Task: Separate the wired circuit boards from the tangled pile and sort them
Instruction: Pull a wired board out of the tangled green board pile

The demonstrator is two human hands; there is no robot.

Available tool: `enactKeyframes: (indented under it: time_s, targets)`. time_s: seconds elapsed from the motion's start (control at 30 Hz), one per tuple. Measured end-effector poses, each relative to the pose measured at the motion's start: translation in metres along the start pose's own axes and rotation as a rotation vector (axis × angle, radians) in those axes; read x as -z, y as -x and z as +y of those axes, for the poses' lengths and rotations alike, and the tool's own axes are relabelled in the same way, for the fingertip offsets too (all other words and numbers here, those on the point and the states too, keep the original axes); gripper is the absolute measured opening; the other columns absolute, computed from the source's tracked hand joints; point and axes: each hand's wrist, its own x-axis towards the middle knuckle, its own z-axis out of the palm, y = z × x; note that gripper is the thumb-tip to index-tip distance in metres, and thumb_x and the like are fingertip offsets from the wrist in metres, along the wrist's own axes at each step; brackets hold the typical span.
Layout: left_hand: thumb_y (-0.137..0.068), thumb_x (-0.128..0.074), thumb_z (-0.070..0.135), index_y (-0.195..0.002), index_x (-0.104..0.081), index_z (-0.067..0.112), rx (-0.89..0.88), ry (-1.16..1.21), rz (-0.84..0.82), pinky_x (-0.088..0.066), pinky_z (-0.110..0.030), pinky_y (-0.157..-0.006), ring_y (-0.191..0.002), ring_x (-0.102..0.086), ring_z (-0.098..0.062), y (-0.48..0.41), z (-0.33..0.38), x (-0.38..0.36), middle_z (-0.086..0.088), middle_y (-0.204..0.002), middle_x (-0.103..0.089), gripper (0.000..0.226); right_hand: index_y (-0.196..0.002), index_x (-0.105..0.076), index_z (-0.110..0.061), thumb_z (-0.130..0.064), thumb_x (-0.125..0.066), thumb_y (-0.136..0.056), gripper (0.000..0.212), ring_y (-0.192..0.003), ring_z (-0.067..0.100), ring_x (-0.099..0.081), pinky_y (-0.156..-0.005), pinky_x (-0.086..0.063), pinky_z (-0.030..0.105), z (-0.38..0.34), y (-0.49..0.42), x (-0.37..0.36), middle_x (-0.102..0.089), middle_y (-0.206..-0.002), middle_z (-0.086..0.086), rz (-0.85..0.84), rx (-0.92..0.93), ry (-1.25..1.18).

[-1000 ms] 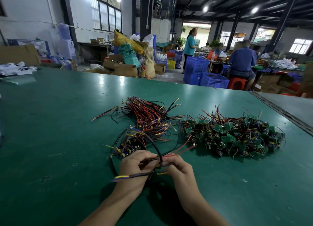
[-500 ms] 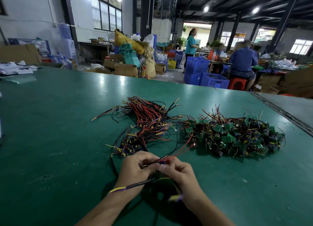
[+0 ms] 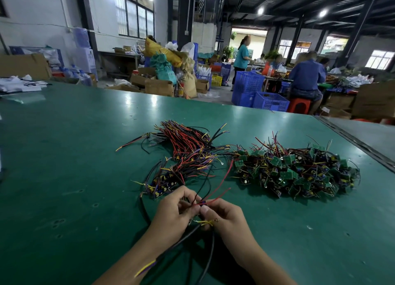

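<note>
- both hands meet at the near middle of the table, pinching a small bunch of thin red, black and yellow wires (image 3: pixel 220 194); whatever board hangs on them is hidden behind the fingers, can't make it out
- left hand (image 3: pixel 173 212) has its fingers curled in on the wires; right hand (image 3: pixel 224 216) does too, thumb pressed up against the left one
- a short yellow wire with a ring end (image 3: pixel 208 221) pokes out under the right thumb; a black cable with yellow and purple tips (image 3: pixel 149 265) trails near across the left forearm
- just beyond the hands, slightly left, a bunch of red, black and yellow wires lying roughly one way (image 3: pixel 186 148), small dark boards at its near end
- to the right of that, a jumbled heap of small green circuit boards and tangled wires (image 3: pixel 299 171); a few strands bridge the two
- all of it sits on a dark green table mat (image 3: pixel 64 156)
- far side: blue plastic crates (image 3: pixel 271 101), brown cardboard boxes (image 3: pixel 159 87), a seated person in a blue shirt (image 3: pixel 305 75) on a red stool (image 3: pixel 299 105), a standing person in a teal top (image 3: pixel 241 56)
</note>
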Motion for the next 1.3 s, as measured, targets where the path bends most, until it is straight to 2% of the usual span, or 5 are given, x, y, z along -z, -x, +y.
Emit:
enactKeyframes:
  time_s: [0.33, 0.7, 0.9, 1.07, 1.3]
  targets:
    - [-0.078, -0.069, 0.023, -0.084, -0.06, 0.017, 0.104, 0.213, 0.047, -0.052, -0.024, -0.072, -0.076, -0.063, -0.01, -0.003, -0.005, -0.003, 0.003, -0.079, -0.068, 0.013, -0.086, -0.073, -0.008, -0.021, -0.067, -0.082, 0.016, -0.061, 0.006, -0.061, -0.055, -0.05, 0.018, -0.002, 0.0, -0.005, -0.069, -0.075, 0.002, 0.012, -0.087, -0.298]
    - [-0.089, -0.067, 0.015, -0.087, -0.068, 0.016, 0.192, 0.096, -0.106, -0.047, -0.02, -0.068, -0.071, -0.061, -0.01, 0.002, -0.004, -0.002, -0.012, -0.078, -0.069, 0.002, -0.085, -0.076, -0.017, -0.022, -0.081, -0.075, 0.013, -0.07, 0.012, -0.064, -0.065, -0.051, 0.022, -0.006, -0.002, 0.006, -0.073, -0.077, 0.004, 0.045, -0.083, -0.145]
    - [-0.089, -0.069, 0.017, -0.091, -0.068, 0.017, 0.241, 0.176, -0.144, -0.048, -0.019, -0.07, -0.075, -0.061, -0.009, 0.004, -0.004, 0.0, 0.0, -0.077, -0.068, 0.002, -0.084, -0.077, -0.02, -0.028, -0.084, -0.061, 0.025, -0.07, 0.012, -0.065, -0.066, -0.052, 0.022, -0.009, -0.002, 0.012, -0.074, -0.079, 0.006, 0.003, -0.08, -0.072]
    - [-0.069, -0.084, 0.027, -0.095, -0.065, 0.005, 0.277, 0.395, -0.187, -0.048, -0.016, -0.067, -0.074, -0.061, -0.01, 0.006, 0.001, 0.0, -0.003, -0.077, -0.068, 0.039, -0.077, -0.078, -0.014, -0.026, -0.081, -0.062, 0.019, -0.068, 0.014, -0.065, -0.064, -0.053, 0.024, -0.012, -0.001, 0.012, -0.073, -0.075, 0.008, -0.015, -0.056, -0.083]
    - [-0.08, -0.071, 0.005, -0.09, -0.066, 0.002, 0.306, 0.394, -0.145, -0.048, -0.017, -0.066, -0.07, -0.061, -0.011, 0.007, 0.004, 0.0, -0.004, -0.072, -0.067, 0.011, -0.085, -0.075, -0.008, -0.025, -0.074, -0.073, 0.021, -0.07, 0.014, -0.057, -0.065, -0.046, 0.024, -0.015, -0.001, 0.012, -0.069, -0.076, 0.008, -0.107, -0.036, -0.042]
